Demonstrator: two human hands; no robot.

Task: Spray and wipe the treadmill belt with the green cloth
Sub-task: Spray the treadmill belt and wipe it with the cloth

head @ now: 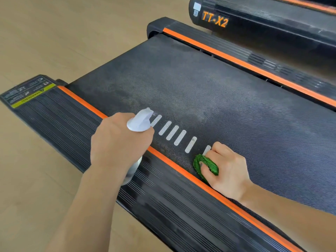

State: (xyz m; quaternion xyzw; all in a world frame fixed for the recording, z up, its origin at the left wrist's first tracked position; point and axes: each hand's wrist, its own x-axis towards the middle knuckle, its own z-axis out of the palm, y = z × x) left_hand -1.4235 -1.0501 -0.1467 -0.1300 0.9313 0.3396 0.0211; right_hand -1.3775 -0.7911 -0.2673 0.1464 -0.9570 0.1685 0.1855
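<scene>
The left hand is gripping the spray bottle, fingers curled round its neck, holding it over the near orange stripe at the belt's edge. The white nozzle is pointing away from the person and slightly rightward, out over the treadmill belt. The bottle's body is mostly hidden beneath the hand; only a pale curved part is showing below the wrist.

The right hand is clutching the green cloth, bunched into a wad between thumb and curled fingers. The cloth is resting on the belt just inside the near orange stripe, beside the end of a row of white dashes printed on the belt.

The governing relation: the belt's long axis is running from lower right to upper left, and the nozzle is aiming across that axis. The dusty, greyish patch of belt is lying ahead of both hands, further from the person. The cloth hand is sitting to the right of the bottle and is the nearer of the two to the belt's middle, so wiping is likely to proceed forward from it.

Beyond the belt, the far orange stripe is bordering the opposite side rail. A second machine marked TT-X2 is standing just beside it on the wooden floor. A warning label is fixed at the near rail's end.
</scene>
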